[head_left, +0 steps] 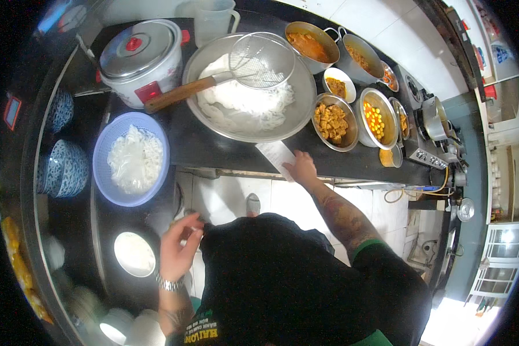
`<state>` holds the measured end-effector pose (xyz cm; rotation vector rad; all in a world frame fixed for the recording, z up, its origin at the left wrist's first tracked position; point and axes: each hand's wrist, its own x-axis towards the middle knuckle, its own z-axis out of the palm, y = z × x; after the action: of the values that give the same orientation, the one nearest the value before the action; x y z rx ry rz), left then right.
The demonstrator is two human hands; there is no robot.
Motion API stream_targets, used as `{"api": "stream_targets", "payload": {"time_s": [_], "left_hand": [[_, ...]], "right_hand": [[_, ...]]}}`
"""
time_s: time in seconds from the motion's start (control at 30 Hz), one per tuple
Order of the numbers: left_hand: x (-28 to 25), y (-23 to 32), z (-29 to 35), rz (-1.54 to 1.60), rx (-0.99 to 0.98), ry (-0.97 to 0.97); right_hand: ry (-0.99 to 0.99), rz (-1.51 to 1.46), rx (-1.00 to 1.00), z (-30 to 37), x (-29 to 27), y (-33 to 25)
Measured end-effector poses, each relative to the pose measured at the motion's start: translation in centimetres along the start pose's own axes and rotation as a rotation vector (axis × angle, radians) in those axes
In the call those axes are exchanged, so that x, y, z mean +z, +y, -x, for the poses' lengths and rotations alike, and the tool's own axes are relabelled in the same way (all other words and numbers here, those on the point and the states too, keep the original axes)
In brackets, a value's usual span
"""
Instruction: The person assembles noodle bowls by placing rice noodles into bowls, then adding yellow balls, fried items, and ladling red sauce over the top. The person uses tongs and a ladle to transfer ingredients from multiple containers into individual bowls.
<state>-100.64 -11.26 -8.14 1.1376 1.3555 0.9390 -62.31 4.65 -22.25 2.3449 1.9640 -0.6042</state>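
Note:
My right hand (303,168) reaches to the counter's front edge, its fingers closed on the lower end of a white paper slip (273,155). The slip lies at the edge, just in front of a wide steel bowl (259,134) of white noodles. Across that bowl rests a wire strainer (263,60) with a wooden handle. My left hand (180,242), with a metal watch at the wrist, is raised near my body, its fingers curled toward the thumb. What it holds, if anything, I cannot make out. Nearest to it is a white bowl (135,254).
A lilac basket (101,170) of white noodles stands at left, below a lidded pot (138,55). Patterned bowls (69,167) are stacked beside it. Right of the noodles are a bowl of brown chunks (333,124), a bowl of yellow-orange pieces (373,118), two soup pots and a stove (429,157).

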Motion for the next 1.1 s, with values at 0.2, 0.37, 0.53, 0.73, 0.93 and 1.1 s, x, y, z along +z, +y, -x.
{"api": "stream_targets", "payload": {"time_s": [0.2, 0.37, 0.53, 0.73, 0.93, 1.1], "left_hand": [[7.2, -0.6, -4.2, -0.635, 0.187, 0.278], [2.3, 1.9, 0.6, 0.188, -0.222, 0.282], [-6.1, 6.2, 10.3, 0.009, -0.127, 0.608], [-17.2, 6.9, 25.5, 0.033, 0.074, 1.217], [-43.3, 3.5, 42.4, 0.105, 0.377, 2.298], [-61.6, -8.1, 49.1, 0.403, 0.007, 1.987]], "right_hand": [[-0.767, -0.437, -0.583, 1.8, -5.3, -6.7], [-1.184, -0.524, -0.822, 6.4, -10.2, -17.6], [-1.168, -0.49, -0.974, 13.3, -9.6, -25.6], [-1.19, -0.791, -0.844, 19.1, -6.1, -33.2], [-1.177, -0.606, -0.787, 21.4, -1.6, -38.5], [-1.185, -0.531, -0.785, 22.1, 1.8, -38.9]]}}
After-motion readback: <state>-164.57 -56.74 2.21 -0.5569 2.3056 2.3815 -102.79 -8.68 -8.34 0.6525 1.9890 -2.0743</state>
